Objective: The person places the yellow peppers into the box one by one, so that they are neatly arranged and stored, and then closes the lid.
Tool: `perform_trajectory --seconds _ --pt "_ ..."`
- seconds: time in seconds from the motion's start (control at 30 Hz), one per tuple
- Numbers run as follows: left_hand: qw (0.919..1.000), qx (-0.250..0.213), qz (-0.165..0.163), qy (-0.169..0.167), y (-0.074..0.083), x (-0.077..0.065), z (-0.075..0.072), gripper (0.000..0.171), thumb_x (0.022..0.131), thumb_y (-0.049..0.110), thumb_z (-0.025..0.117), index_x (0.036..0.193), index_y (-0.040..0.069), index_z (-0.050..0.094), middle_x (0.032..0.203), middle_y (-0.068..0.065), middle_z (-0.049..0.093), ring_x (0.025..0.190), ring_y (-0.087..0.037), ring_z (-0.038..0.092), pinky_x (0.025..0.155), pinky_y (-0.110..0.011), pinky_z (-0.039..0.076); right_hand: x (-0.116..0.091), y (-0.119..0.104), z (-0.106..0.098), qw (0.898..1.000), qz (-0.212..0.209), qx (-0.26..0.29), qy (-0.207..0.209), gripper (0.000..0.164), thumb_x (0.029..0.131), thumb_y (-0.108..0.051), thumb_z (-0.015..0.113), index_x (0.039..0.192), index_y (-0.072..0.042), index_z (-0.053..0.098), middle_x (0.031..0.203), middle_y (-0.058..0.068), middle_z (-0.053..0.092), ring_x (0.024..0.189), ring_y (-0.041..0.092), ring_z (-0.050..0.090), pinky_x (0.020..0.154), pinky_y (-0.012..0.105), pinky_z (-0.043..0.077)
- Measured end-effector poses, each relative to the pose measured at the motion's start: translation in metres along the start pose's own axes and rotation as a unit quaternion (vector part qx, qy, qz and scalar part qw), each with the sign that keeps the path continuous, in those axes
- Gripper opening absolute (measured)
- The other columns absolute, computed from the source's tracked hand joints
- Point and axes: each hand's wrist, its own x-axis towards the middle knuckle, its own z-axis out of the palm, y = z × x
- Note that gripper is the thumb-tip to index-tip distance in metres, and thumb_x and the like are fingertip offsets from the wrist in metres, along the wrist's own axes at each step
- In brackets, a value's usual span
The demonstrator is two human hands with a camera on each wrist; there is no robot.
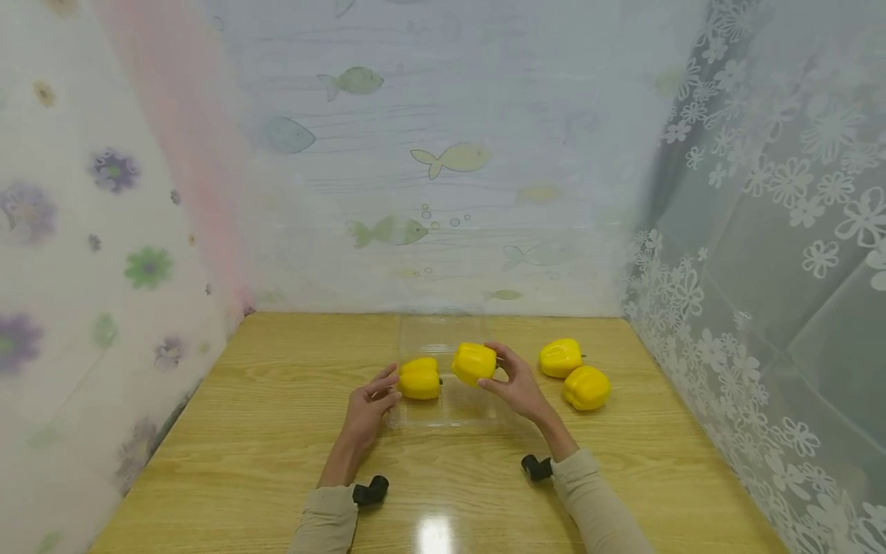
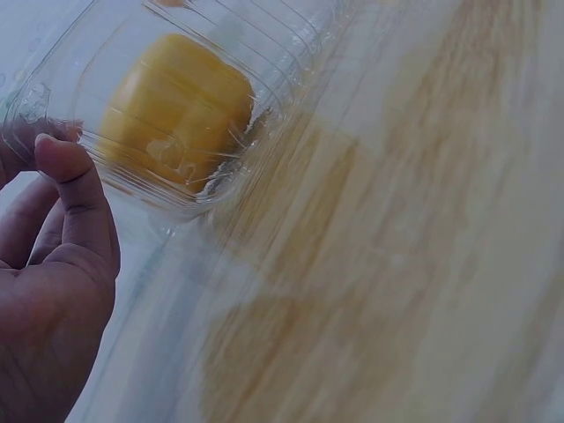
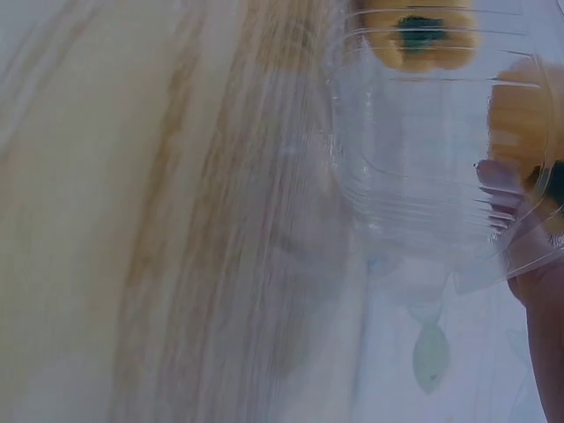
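My right hand [image 1: 521, 386] holds a yellow bell pepper [image 1: 474, 363] between thumb and fingers, above the right part of a clear plastic clamshell container [image 1: 450, 419]. Another yellow bell pepper [image 1: 419, 378] lies in the container's left part; its wall covers it in the left wrist view. At the container's left side, my left hand [image 1: 367, 412] pinches the rim between thumb and fingers, as the left wrist view shows. In the right wrist view the held pepper [image 3: 520, 110] and its green stem appear behind the clear wall, with the hand partly cut off.
Two more yellow bell peppers, one farther back [image 1: 561, 358] and one nearer [image 1: 587, 387], lie on the wooden table [image 1: 277, 462] to the right. The container's clear lid [image 1: 443, 331] stands open toward the back. Patterned curtains [image 1: 443, 192] enclose the table's back and sides.
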Motion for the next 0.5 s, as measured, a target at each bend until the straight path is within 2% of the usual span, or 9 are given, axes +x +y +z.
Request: perform_trajectory --seconds 0.17,0.27,0.4,0.5 --pt "0.9999 -0.008 0.003 -0.005 -0.001 0.0006 -0.0002 0.04 0.092 -0.007 0.068 0.132 -0.01 0.062 0.155 -0.007 0.049 0.098 -0.012 0.055 0.068 -0.015 0.048 0.0016 -0.0014 0.0012 1.0 0.013 -0.003 0.001 0.064 0.093 0.003 0.07 0.151 -0.001 0.042 0.148 0.026 0.044 0.128 0.042 0.05 0.087 0.029 0.058" --pt "1.0 -0.005 0.002 -0.006 -0.0016 0.0011 -0.0009 0.04 0.092 -0.006 0.069 0.132 -0.01 0.062 0.155 -0.007 0.049 0.098 -0.011 0.055 0.069 -0.015 0.048 0.0033 -0.003 0.0034 1.0 0.021 -0.007 -0.002 0.065 0.094 0.002 0.069 0.152 0.002 0.04 0.148 0.027 0.043 0.129 0.046 0.048 0.087 0.029 0.058" --pt "1.0 -0.001 -0.001 -0.005 -0.0027 0.0018 -0.0017 0.039 0.093 -0.008 0.066 0.132 -0.01 0.062 0.155 -0.006 0.049 0.094 -0.009 0.055 0.07 -0.015 0.049 0.0064 -0.0041 0.0071 0.999 0.032 -0.018 -0.008 0.065 0.095 0.001 0.069 0.152 0.001 0.039 0.15 0.026 0.042 0.132 0.047 0.046 0.087 0.029 0.058" --pt "1.0 0.002 0.0 -0.006 -0.0033 0.0015 -0.0019 0.039 0.094 -0.007 0.066 0.132 -0.01 0.062 0.155 -0.007 0.049 0.093 -0.008 0.055 0.07 -0.015 0.048 0.0076 -0.0042 0.0087 0.999 0.037 -0.032 -0.012 0.064 0.095 -0.001 0.07 0.152 -0.004 0.041 0.152 0.024 0.04 0.133 0.045 0.046 0.087 0.029 0.058"
